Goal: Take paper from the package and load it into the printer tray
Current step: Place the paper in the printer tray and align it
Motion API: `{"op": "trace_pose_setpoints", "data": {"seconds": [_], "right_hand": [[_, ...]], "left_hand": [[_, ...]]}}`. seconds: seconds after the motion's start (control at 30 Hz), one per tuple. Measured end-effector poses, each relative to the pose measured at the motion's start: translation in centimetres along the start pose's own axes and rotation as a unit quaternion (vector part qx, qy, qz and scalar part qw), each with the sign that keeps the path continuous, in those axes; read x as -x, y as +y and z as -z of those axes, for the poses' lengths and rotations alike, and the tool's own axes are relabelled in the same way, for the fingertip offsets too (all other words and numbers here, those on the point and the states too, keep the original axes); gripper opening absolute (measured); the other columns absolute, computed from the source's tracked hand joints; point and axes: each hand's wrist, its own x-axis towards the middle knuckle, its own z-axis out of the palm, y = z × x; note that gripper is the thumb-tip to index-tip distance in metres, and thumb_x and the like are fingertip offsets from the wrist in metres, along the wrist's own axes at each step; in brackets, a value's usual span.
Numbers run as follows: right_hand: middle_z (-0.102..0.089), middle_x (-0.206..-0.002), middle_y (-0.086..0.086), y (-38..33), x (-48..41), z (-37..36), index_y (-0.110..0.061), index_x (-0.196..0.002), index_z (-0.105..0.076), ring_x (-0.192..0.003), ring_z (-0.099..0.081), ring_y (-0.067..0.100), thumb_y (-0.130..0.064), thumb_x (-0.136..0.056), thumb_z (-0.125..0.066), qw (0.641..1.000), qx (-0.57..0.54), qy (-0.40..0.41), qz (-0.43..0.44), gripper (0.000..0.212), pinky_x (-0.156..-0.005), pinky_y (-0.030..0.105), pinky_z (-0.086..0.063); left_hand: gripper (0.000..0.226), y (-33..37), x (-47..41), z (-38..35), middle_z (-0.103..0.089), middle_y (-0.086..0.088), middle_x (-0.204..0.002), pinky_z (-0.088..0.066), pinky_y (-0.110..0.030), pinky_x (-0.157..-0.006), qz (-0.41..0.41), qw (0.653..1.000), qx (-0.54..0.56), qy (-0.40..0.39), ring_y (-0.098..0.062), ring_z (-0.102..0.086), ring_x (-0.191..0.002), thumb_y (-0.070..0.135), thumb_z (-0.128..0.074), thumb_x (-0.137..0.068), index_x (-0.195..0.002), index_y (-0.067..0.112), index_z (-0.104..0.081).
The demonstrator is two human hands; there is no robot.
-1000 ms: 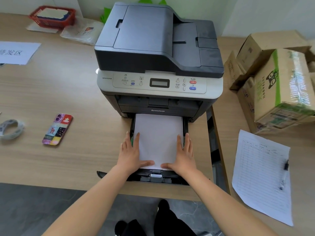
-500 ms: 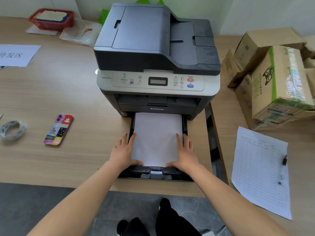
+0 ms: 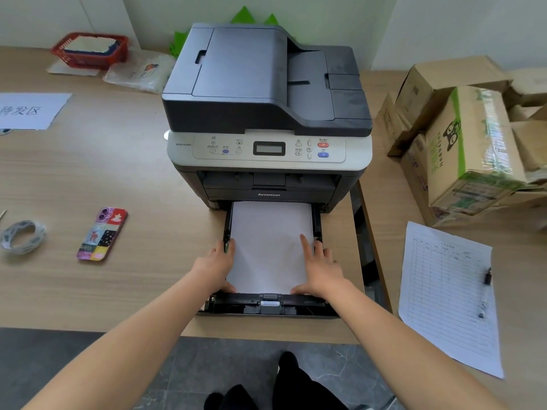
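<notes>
The grey printer (image 3: 266, 93) stands on the wooden desk, and its black paper tray (image 3: 268, 306) is pulled out toward me. A white paper stack (image 3: 269, 247) lies flat in the tray. My left hand (image 3: 214, 267) lies flat over the stack's left edge and the tray's left rail, thumb at the near left corner. My right hand (image 3: 321, 269) mirrors it on the right edge, thumb at the near right corner. Neither hand lifts anything. I see no paper package that I can tell apart from the cardboard boxes.
A phone (image 3: 102, 233) and a tape roll (image 3: 22, 236) lie left of the printer. A printed form (image 3: 447, 294) with a pen (image 3: 487, 276) lies at right, below stacked cardboard boxes (image 3: 461, 143). A red basket (image 3: 90, 50) sits at the back left.
My thumbs have slid from the middle of the paper's near edge out to its corners. The hands now sit more along the stack's sides.
</notes>
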Motion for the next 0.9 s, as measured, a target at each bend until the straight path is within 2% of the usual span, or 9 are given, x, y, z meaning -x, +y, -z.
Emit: {"op": "trace_pose_setpoints", "data": {"seconds": [0.17,0.3,0.4,0.5,0.57,0.67,0.73,0.83,0.9], "right_hand": [[-0.009,-0.160,0.014,0.1,0.3,0.3,-0.031,-0.152,0.019,-0.142,-0.025,0.038,-0.062,-0.063,-0.077,1.000,0.023,-0.003,0.005,0.134,-0.101,0.051,-0.045],[-0.008,-0.160,0.015,-0.5,0.2,0.7,-0.032,-0.150,0.022,-0.142,-0.024,0.039,-0.058,-0.063,-0.077,0.999,0.032,-0.013,0.003,0.135,-0.097,0.047,-0.048],[-0.005,-0.159,0.012,-0.7,0.5,0.5,-0.033,-0.151,0.019,-0.145,-0.018,0.040,-0.051,-0.063,-0.081,1.000,-0.020,-0.017,-0.007,0.135,-0.094,0.047,-0.052],[-0.005,-0.158,0.009,-0.4,1.0,0.4,-0.026,-0.154,0.005,-0.143,-0.019,0.037,-0.041,-0.069,-0.080,0.992,-0.127,0.004,-0.025,0.121,-0.102,0.048,-0.046],[-0.018,-0.153,0.010,-0.3,1.2,0.8,-0.015,-0.153,-0.015,-0.138,-0.027,0.033,-0.030,-0.082,-0.068,0.977,-0.198,0.071,-0.042,0.090,-0.102,0.044,-0.044],[-0.037,-0.138,0.014,0.1,1.7,1.4,-0.004,-0.140,-0.040,-0.127,-0.037,0.029,-0.010,-0.091,-0.052,0.954,-0.244,0.150,-0.093,0.051,-0.098,0.040,-0.045],[-0.046,-0.133,0.016,0.5,2.0,1.4,-0.003,-0.134,-0.048,-0.121,-0.046,0.030,0.000,-0.090,-0.048,0.946,-0.274,0.126,-0.116,0.044,-0.098,0.041,-0.047],[-0.055,-0.126,0.017,0.7,2.6,1.2,-0.003,-0.135,-0.045,-0.104,-0.058,0.029,0.007,-0.087,-0.045,0.915,-0.369,0.070,-0.147,0.049,-0.077,0.035,-0.051],[-0.055,-0.126,0.017,0.7,2.7,1.1,-0.002,-0.135,-0.045,-0.096,-0.056,0.025,0.008,-0.086,-0.045,0.896,-0.408,0.055,-0.169,0.050,-0.070,0.032,-0.049]], "left_hand": [[0.120,-1.2,0.7,-0.1,-0.001,-0.026,-0.159,-0.054,-0.047,-0.086,-0.066,0.996,-0.044,0.029,-0.039,-0.043,-0.132,0.065,-0.063,-0.075,-0.150,0.023,0.020],[0.113,-1.2,1.0,-0.1,0.001,-0.026,-0.160,-0.054,-0.045,-0.084,-0.069,0.995,-0.066,0.023,-0.039,-0.050,-0.125,0.067,-0.059,-0.077,-0.153,0.021,0.011],[0.113,-1.1,1.4,-0.3,-0.014,-0.014,-0.159,-0.054,-0.045,-0.078,-0.021,0.999,-0.008,0.035,-0.035,-0.055,-0.120,0.062,-0.066,-0.074,-0.153,0.017,0.002],[0.073,-0.5,2.4,-1.3,-0.043,-0.008,-0.139,-0.057,-0.044,-0.070,0.015,0.990,0.096,0.103,-0.034,-0.065,-0.095,0.041,-0.055,-0.091,-0.149,0.015,-0.019],[0.047,0.0,3.3,-1.9,-0.054,-0.010,-0.131,-0.056,-0.044,-0.074,0.044,0.960,0.226,0.160,-0.032,-0.064,-0.096,0.028,-0.044,-0.098,-0.142,0.015,-0.033],[0.032,0.1,4.0,-2.4,-0.062,-0.012,-0.123,-0.053,-0.042,-0.073,0.088,0.909,0.354,0.204,-0.030,-0.061,-0.094,0.012,-0.038,-0.099,-0.130,0.011,-0.046],[0.033,0.1,4.1,-2.4,-0.061,-0.013,-0.124,-0.049,-0.035,-0.066,0.100,0.890,0.401,0.194,-0.027,-0.058,-0.086,0.008,-0.039,-0.098,-0.129,0.011,-0.049],[0.038,0.4,3.8,-2.4,-0.060,-0.014,-0.126,-0.038,-0.029,-0.051,0.124,0.850,0.485,0.165,-0.019,-0.048,-0.063,0.004,-0.038,-0.095,-0.130,0.015,-0.049],[0.042,0.5,3.5,-2.8,-0.060,-0.017,-0.127,-0.038,-0.029,-0.051,0.135,0.838,0.505,0.156,-0.018,-0.048,-0.061,0.000,-0.037,-0.094,-0.132,0.015,-0.047]]}}
